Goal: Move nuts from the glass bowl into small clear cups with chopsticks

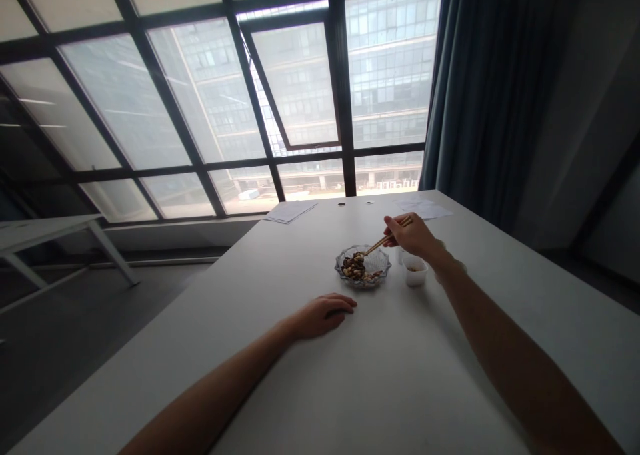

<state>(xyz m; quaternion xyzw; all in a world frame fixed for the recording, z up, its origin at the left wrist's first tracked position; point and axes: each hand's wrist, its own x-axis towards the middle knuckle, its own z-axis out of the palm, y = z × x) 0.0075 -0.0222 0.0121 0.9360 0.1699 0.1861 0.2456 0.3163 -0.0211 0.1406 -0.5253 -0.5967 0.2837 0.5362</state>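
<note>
A clear glass dish [381, 278] with a scalloped rim stands on the white table, holding a mix of dark and pale pieces that look like nuts [354, 267]. My right hand [406, 233] grips a pair of chopsticks [381, 243], whose tips reach down among the pieces in the dish. Whether the tips pinch anything is too small to tell. In front of the dish, my left hand [327, 313] rests on the tabletop with its fingers loosely stretched out and nothing in it. Right of the dish sits a small white cup [415, 272] with a little brownish content.
More small containers stand beside the cup, partly hidden behind my right hand and wrist. Papers [290, 211] lie at the table's far left corner, and other sheets [425, 208] at the far right. A small dark disc [341, 204] lies near the far edge of the table [240, 268].
</note>
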